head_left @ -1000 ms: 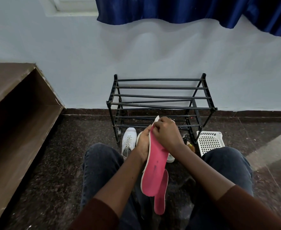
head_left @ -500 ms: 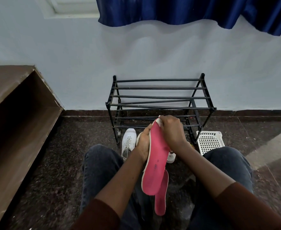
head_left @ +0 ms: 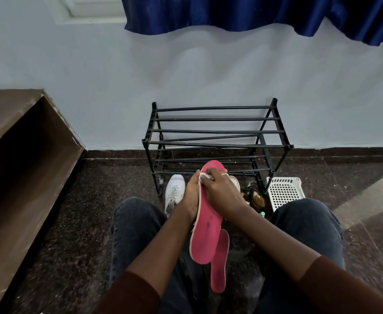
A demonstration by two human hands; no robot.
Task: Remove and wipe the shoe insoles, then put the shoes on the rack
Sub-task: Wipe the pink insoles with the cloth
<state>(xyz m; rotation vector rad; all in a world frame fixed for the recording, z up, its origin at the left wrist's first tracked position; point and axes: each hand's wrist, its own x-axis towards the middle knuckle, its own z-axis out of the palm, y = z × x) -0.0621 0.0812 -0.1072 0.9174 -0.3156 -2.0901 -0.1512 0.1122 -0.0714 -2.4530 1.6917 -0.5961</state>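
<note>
A pink insole (head_left: 206,232) with a white edge stands upright between my knees. My left hand (head_left: 191,196) grips its left edge from behind. My right hand (head_left: 220,189) presses a small white cloth (head_left: 205,176) against its upper part, with the toe end showing above my fingers. A second pink insole (head_left: 219,270) lies on the floor below it. One white sneaker (head_left: 174,191) stands on the floor in front of the black metal shoe rack (head_left: 215,132). A second white shoe (head_left: 234,181) is mostly hidden behind my right hand.
A white perforated plastic basket (head_left: 284,192) sits right of the rack, with small items (head_left: 258,201) beside it. A brown wooden shelf unit (head_left: 23,155) fills the left side. The rack stands against a pale wall on dark speckled floor.
My right hand with the cloth has slid down from the insole's toe end, so the pink tip now shows above it. The left hand keeps its hold.
</note>
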